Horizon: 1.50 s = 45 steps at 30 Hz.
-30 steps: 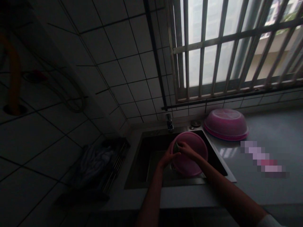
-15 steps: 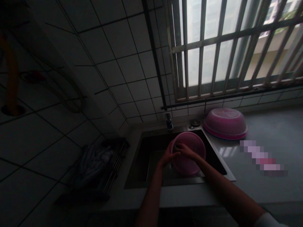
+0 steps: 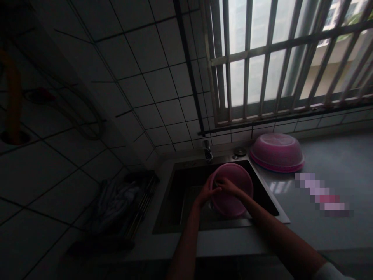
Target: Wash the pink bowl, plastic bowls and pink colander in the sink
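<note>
A pink plastic basin [image 3: 233,206] stands tilted in the sink, its open side facing me. My left hand [image 3: 204,193] grips the basin's left rim, the thumb lying over the edge. Inside, my right hand [image 3: 229,186] is closed and pressed against the inner wall close to that rim. Something small and dark shows at its fingertips, too dim to name. Both forearms reach in from the bottom of the view.
The dark sink [image 3: 186,182] has a metal faucet [image 3: 208,151] behind it. An upturned pink basin [image 3: 278,151] sits on the counter [image 3: 335,155] at right, near a blurred-out patch. Left of the sink is a dark rack [image 3: 142,206] with cloth [image 3: 119,198]. A barred window [image 3: 262,77] is above.
My right hand's fingers have shifted slightly against the basin's inner wall. My left hand keeps its hold on the rim, and the basin stays in place.
</note>
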Tool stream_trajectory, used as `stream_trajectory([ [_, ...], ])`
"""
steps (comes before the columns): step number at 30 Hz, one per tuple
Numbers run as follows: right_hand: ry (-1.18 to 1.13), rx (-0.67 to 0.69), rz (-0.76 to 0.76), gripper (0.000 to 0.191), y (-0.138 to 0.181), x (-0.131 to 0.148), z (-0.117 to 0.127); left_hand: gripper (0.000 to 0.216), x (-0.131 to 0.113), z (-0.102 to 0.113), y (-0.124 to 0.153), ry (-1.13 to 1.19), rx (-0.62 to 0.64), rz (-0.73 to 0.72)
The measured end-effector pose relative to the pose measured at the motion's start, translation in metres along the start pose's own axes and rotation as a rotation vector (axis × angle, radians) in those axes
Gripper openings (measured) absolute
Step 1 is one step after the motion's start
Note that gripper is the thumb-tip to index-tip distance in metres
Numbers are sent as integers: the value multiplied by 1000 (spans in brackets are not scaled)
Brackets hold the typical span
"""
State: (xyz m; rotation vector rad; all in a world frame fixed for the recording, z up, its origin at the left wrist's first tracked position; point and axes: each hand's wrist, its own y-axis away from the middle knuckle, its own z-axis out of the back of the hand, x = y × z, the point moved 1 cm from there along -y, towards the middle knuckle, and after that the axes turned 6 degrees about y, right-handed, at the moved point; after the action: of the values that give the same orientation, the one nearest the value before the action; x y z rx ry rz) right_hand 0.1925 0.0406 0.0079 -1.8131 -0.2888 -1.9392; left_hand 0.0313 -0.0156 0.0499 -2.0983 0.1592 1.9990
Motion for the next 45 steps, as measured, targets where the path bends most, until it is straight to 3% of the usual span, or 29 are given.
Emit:
stream_trajectory([
  [2,-32,128,-39,28,3,0,-7,95,0,1,1,-3,-2,3],
  [3,-45,126,-41,29,4,2,-8,93,1,1,1,-3,-1,5],
  [8,-117,-248,13,39,1,19,14,87,0,-2,0,3,3,-24],
  [10,-135,-290,6,43,2,24,18,88,0,-2,0,19,22,-38],
  [15,-99,15,-19,35,8,27,-1,90,-2,0,2,3,4,-7],
  [17,-97,28,-23,34,9,26,-3,89,-3,0,3,3,-6,-3],
  [22,-185,-312,-48,43,2,22,19,89,-2,-3,-1,24,32,-33],
  [24,-209,-355,-54,47,1,21,24,91,0,-2,-3,22,47,-45],
  [31,-134,-5,-27,39,8,28,-1,92,2,2,-1,10,9,-25],
  [36,-215,-297,-71,42,5,27,16,93,-5,-3,0,25,22,-24],
  [38,-242,-327,-85,43,3,25,20,93,-5,-4,0,42,28,-16],
  [40,-238,-245,-79,41,4,23,17,94,-2,-3,1,84,11,35],
  [43,-165,-6,-79,37,7,19,2,102,1,0,3,152,-28,123],
  [45,-123,104,-96,35,9,18,-5,109,0,1,5,150,-37,113],
])
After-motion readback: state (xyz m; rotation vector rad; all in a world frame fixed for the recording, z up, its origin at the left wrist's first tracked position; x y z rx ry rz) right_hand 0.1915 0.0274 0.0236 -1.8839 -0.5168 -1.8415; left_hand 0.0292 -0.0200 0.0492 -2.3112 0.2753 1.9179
